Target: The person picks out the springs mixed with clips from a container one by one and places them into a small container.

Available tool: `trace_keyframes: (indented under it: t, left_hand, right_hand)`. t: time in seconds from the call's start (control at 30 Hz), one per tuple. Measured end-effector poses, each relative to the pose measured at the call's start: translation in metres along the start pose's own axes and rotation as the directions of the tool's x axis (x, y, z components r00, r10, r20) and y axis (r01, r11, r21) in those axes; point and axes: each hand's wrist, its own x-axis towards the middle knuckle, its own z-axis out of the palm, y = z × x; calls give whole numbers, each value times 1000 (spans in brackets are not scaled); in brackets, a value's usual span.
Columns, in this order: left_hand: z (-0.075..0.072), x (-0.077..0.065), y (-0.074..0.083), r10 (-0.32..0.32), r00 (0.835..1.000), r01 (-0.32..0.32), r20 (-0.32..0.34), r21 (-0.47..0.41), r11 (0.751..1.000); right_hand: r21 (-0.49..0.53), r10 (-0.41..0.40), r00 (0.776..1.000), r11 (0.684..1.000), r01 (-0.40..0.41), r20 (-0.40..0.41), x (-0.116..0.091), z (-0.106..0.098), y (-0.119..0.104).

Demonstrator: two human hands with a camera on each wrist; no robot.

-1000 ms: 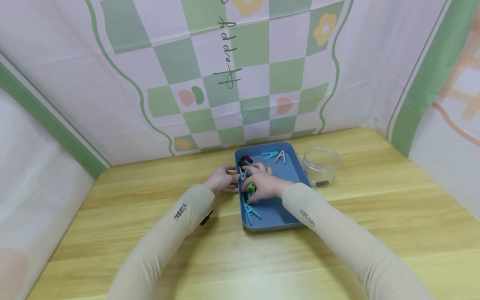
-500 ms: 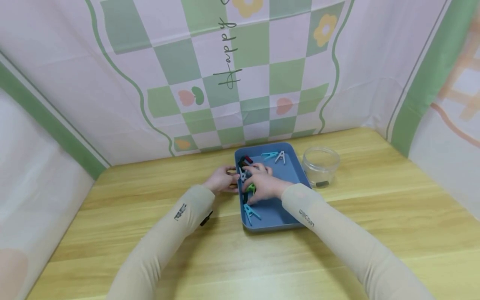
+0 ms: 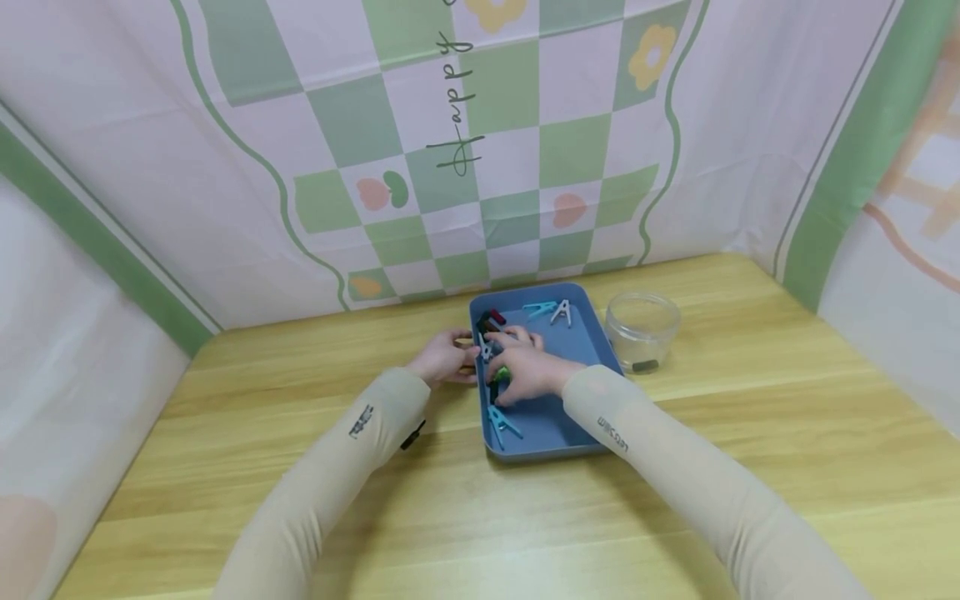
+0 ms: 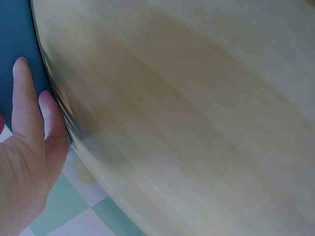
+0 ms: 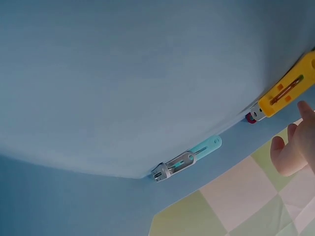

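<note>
In the head view a blue tray (image 3: 555,421) holds several small clips. My left hand (image 3: 442,358) lies outside its left wall; in the left wrist view extended fingers (image 4: 24,98) rest against that wall. My right hand (image 3: 528,367) is spread over the clips along the left side, thumb and forefinger apart. A green clip (image 3: 503,374) shows between them, with a grey clip (image 3: 486,350) by the fingertips. Nearer me lies a turquoise clip (image 3: 501,423). The right wrist view shows a yellow clip (image 5: 288,88) beside the fingers. Other clips are partly hidden by my right hand.
At the tray's far end lie another turquoise clip (image 3: 540,310) and a light grey clip (image 3: 562,313). A clear round jar (image 3: 645,321) with a small black piece (image 3: 645,367) inside stands right of the tray. A patterned cloth (image 3: 510,158) hangs behind the wooden table (image 3: 285,400).
The green clip has shifted and turned slightly under my right hand. Both hands and the tray stay almost where they were.
</note>
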Motion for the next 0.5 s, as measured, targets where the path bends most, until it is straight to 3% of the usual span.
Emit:
trace_keyframes:
  t: [0.5]
  left_hand:
    - [0,-1,0,5,1000,-5,-2,3,1000]
  right_hand:
    - [18,-8,1000,1000,8,-23,0,-3,2]
